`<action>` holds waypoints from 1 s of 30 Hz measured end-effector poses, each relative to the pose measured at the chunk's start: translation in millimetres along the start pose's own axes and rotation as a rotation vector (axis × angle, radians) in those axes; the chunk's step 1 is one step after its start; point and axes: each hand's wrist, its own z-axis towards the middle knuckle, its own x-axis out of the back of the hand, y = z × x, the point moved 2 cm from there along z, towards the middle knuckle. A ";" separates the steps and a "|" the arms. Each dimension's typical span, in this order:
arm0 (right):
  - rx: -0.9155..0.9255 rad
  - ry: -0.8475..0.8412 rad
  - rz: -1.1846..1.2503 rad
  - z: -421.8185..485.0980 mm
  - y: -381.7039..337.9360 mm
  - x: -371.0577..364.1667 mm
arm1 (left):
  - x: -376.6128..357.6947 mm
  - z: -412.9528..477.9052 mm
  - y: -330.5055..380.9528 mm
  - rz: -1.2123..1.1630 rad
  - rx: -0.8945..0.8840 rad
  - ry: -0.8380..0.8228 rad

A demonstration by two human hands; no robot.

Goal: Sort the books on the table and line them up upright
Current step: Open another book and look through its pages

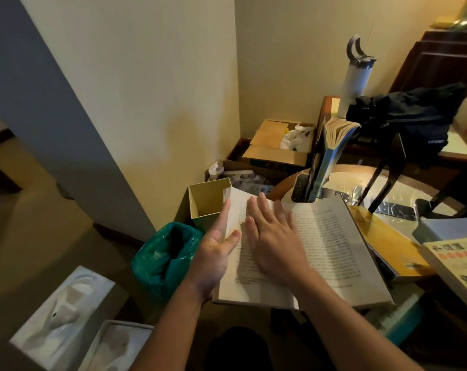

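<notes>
bin w/ green liner [168,258]: contents too dark to tell. your l hand [216,253] pinches the open book [328,250]'s left edge at the table [279,187] rim, thumb on top; r hand [272,236] lies flat on its page, fingers straight. cardboard box [272,153] behind holds a white bag [293,137].

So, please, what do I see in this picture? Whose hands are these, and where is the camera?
There is no machine here. A person wears one camera on the head, so you look down at their own two hands. An open book lies at the edge of a table. The left hand holds its left edge, thumb on the page; the right hand lies flat on the page. Behind it a blue book stands upright. A yellow book lies under its right side. A green bin stands on the floor.
</notes>
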 end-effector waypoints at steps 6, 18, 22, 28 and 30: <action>0.014 0.014 -0.013 -8.3 -3.7 -4.1 | 0.4 4.2 -2.9 -0.021 -0.001 0.009; -0.019 0.001 0.160 0.7 3.0 7.1 | -7.6 3.3 5.5 0.038 -0.013 -0.006; 0.029 -0.052 0.053 -57.8 -9.0 1.2 | -7.3 1.0 4.9 0.039 -0.025 0.037; 0.029 -0.084 0.016 -68.8 -9.3 1.9 | -8.0 -1.7 4.9 0.022 -0.019 0.022; 0.015 -0.049 0.093 -34.5 -0.5 6.3 | -10.3 -3.2 8.7 0.006 -0.018 0.016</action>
